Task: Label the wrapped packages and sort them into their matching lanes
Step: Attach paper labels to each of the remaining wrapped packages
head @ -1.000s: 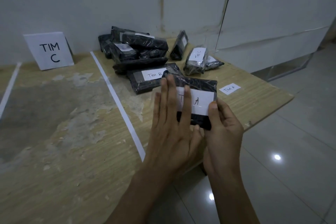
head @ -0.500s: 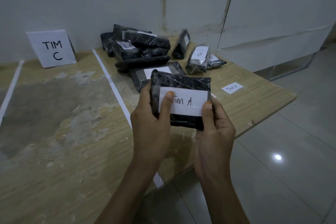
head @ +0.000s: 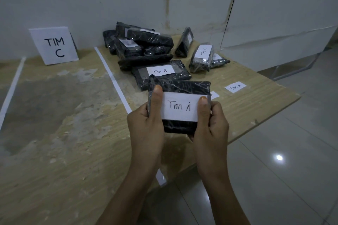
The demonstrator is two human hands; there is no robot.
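Black plastic-wrapped package (head: 180,86) with white paper label (head: 180,108) "Tim A" | held above near edge of worn wooden table (head: 64,133) | gripped at both sides by left hand (head: 144,126) and right hand (head: 211,126), with thumbs on label ends

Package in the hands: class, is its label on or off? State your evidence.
On: a white label reading Tim A lies flat across the package, the left hand and right hand gripping its ends.

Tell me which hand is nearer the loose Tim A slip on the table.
Right. The right hand grips the package edge toward the slip; the left hand grips the opposite edge.
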